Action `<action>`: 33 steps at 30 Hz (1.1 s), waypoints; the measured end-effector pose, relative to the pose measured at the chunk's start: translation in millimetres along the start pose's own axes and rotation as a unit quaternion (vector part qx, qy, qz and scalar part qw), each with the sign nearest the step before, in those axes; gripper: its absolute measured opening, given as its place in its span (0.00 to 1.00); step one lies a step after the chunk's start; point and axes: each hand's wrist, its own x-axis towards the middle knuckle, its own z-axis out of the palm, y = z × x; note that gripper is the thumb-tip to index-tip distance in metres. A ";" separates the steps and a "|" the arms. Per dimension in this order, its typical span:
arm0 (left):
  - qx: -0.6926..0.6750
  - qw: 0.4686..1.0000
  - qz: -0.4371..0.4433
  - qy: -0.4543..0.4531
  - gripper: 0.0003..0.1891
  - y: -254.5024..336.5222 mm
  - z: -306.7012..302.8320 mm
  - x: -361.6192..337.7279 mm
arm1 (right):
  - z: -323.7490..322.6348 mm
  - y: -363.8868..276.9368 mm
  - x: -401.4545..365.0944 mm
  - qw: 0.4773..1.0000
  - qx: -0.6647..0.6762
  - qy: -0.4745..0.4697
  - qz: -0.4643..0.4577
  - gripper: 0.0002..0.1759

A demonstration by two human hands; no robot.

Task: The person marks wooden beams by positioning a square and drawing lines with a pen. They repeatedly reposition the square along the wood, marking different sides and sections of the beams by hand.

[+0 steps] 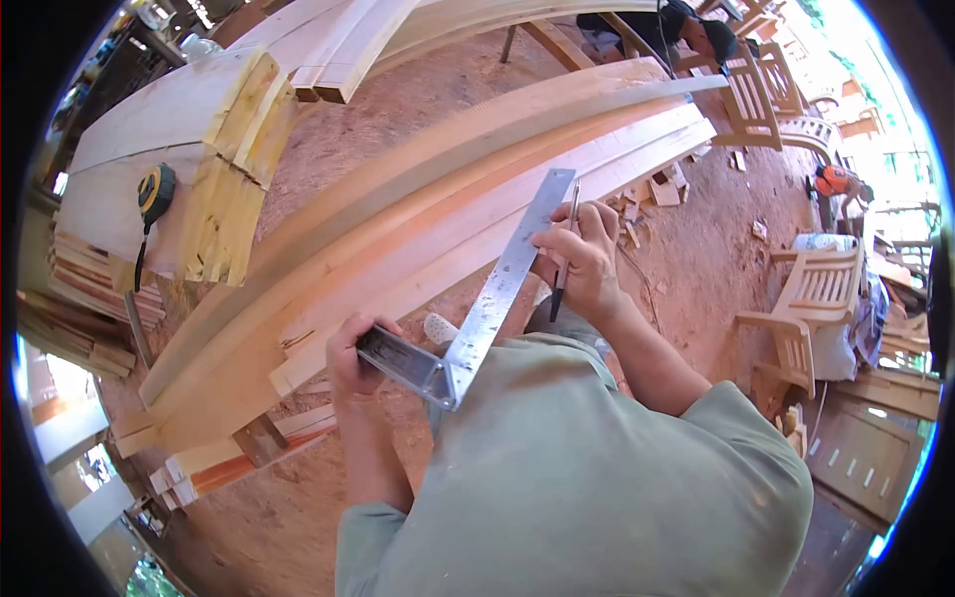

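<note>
**A steady square needed both hands**

Your left grip (360,360) was closed around the dark stock of the square (403,364), and your right grip (589,267) held the pen (565,257) while its fingers were also at the blade (505,284). The square was in front of your shirt (597,478), near the boards (438,234); whether it touched them, you could not tell from this view. For good work, the stock needed a firm left hold, without twisting, and the blade only a light support. The pen's dark end pointed back toward you, so it was better to turn it with care, without pushing the blade. The tape measure (155,193) lay on the wood block (119,199), well apart from both hands.
</note>
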 end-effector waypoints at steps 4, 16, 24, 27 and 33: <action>-0.061 0.997 0.019 -0.037 0.14 18.7 4.0 14.6 | -2.3 2.5 -6.2 0.996 0.036 -0.043 -0.065 0.13; 0.441 0.706 0.404 0.379 0.27 39.1 -6.9 97.0 | 53.4 -34.6 -40.5 0.896 0.268 -0.223 0.274 0.08; 0.633 0.635 0.309 0.317 0.29 60.2 -26.7 133.9 | 81.8 -52.4 -86.5 0.835 0.336 -0.286 0.328 0.13; 0.677 0.588 0.315 0.311 0.31 51.6 -33.6 142.2 | 73.1 -52.6 -72.3 0.824 0.334 -0.298 0.347 0.14; 0.700 0.587 0.318 0.255 0.29 32.5 -0.6 119.6 | 89.2 -30.9 -100.2 0.843 0.352 -0.271 0.303 0.14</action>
